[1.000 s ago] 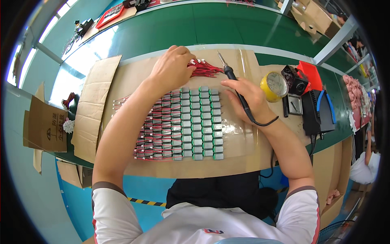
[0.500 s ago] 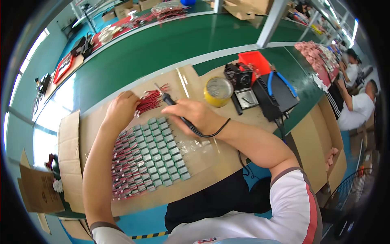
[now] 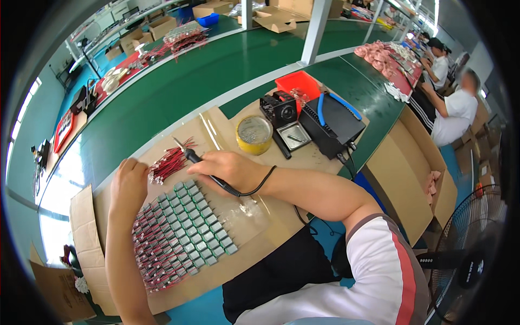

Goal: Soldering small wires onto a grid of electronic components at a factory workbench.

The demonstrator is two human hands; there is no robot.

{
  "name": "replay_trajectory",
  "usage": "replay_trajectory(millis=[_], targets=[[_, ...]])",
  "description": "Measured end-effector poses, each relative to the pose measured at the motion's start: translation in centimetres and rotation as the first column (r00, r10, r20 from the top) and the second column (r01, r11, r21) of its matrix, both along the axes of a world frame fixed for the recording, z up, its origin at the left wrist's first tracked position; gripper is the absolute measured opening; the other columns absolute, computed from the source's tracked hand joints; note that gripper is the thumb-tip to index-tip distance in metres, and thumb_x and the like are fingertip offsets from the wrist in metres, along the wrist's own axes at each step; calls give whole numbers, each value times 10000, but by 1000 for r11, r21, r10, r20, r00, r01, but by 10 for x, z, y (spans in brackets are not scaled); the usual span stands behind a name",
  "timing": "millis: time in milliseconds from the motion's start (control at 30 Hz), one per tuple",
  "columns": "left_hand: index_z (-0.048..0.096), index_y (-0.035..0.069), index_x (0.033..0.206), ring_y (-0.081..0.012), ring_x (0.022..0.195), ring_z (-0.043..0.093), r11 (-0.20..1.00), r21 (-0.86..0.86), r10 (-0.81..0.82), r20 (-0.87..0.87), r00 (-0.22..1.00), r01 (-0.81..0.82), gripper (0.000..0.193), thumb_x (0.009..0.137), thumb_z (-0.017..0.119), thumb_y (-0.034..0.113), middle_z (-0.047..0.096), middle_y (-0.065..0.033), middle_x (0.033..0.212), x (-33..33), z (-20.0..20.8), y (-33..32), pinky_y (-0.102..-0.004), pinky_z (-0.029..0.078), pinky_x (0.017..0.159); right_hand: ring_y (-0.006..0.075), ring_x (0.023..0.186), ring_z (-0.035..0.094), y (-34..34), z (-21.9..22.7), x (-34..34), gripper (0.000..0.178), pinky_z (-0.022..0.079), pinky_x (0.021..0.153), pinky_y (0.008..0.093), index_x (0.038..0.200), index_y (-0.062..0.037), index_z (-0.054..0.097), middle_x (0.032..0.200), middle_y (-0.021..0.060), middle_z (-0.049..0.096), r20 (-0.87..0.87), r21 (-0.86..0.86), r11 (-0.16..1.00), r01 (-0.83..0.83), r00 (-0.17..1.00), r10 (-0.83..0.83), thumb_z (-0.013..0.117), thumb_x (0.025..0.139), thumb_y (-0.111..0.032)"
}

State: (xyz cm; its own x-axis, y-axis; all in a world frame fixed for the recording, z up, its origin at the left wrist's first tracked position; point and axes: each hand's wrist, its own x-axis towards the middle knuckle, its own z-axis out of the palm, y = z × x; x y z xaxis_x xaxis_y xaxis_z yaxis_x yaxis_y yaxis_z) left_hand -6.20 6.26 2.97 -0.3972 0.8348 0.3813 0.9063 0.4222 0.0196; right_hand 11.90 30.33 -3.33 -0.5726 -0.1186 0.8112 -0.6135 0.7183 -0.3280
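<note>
My right hand (image 3: 230, 168) is closed around the black handle of a soldering iron (image 3: 192, 156). Its metal tip points up and left, over the far part of a bundle of red wires (image 3: 169, 164) with small white connectors. At the bundle's left edge is my left hand (image 3: 130, 181), fingers curled in; what they pinch, if anything, is hidden. On the near side of the wires, rows of small grey blocks on green boards (image 3: 195, 225) cover the cardboard mat (image 3: 254, 238). Red wires lie across the left rows.
Right of the wires stand a yellow round container (image 3: 254, 135), a black iron stand (image 3: 279, 108), a red bin (image 3: 298, 84) and a black box (image 3: 336, 124) with a blue-handled tool on top. An open carton (image 3: 403, 168) and a fan (image 3: 468, 260) are at the right. Co-workers sit beyond.
The whole view has turned, so the bench appears shifted to the left. My left hand has drawn slightly nearer to me along the wires' edge. The soldering iron remains in my right hand.
</note>
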Motion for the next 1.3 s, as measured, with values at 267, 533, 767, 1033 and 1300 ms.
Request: replay_trajectory(millis=[267,533,767,1033,1300], targets=[[700,3,929,-214,744,647,959,170,103,535,839,-226,30,936,679,22,696,-98,836,61,10,-39,-342,506,685,205,860,725,-17,5,-2,394,616,727,355,1254,-59,668,1004,112,724,35,-445,882,-154,981,188,805,886,-40],[706,-14,895,-67,685,573,953,208,-38,806,590,-222,65,932,737,29,684,-24,781,110,-8,-32,-250,450,611,139,995,734,-41,20,21,326,606,881,283,1277,-27,671,1103,83,748,235,-825,551,-129,808,540,770,968,4],[712,-23,933,-146,715,640,953,209,-34,793,609,-218,56,917,739,23,698,-85,814,110,-1,-62,-294,520,681,146,954,743,-51,14,10,263,616,854,292,1254,-10,670,1057,105,754,210,-876,460,-147,743,636,711,998,32],[815,5,1084,-124,805,698,991,127,-86,856,509,-47,214,950,805,171,790,-107,918,109,24,-22,-305,565,754,229,996,778,-44,26,30,301,661,871,355,1255,-13,643,1106,170,758,353,-752,650,-105,769,533,723,977,71],[829,1,1043,-57,745,665,980,88,3,891,454,-180,176,945,809,146,780,-51,824,115,23,-28,-260,545,695,179,1035,749,-50,24,27,370,640,881,316,1295,-7,671,1124,126,752,365,-804,591,-73,724,586,761,945,73]])
